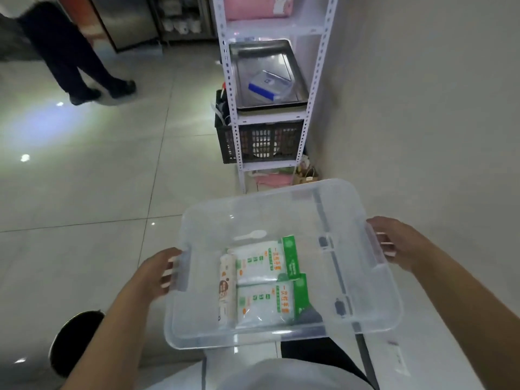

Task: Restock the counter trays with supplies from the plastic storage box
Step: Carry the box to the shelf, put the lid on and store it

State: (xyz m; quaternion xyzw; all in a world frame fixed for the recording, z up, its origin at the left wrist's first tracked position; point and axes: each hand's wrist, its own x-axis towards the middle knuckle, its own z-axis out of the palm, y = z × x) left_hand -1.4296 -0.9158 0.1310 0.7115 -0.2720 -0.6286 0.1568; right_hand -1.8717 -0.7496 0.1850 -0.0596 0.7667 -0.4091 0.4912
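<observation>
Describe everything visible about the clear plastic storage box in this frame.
The plastic storage box is clear, rectangular, round-cornered and lidless, carried roughly level above the tiled floor. The left hand and right hand grip its end handles. Inside lie two green-and-white packets, a narrow white pack and a white plastic spoon.

Both arms are stretched out forward and slightly down, forearms bare. The left hand (157, 273) is turned palm-in with its fingers curled, fingertips pointing right. The right hand (394, 242) mirrors it from the other side, fingers curled inward too, wrist bent a bit. The 2 hands sit well apart, right one further forward than the left.
</observation>
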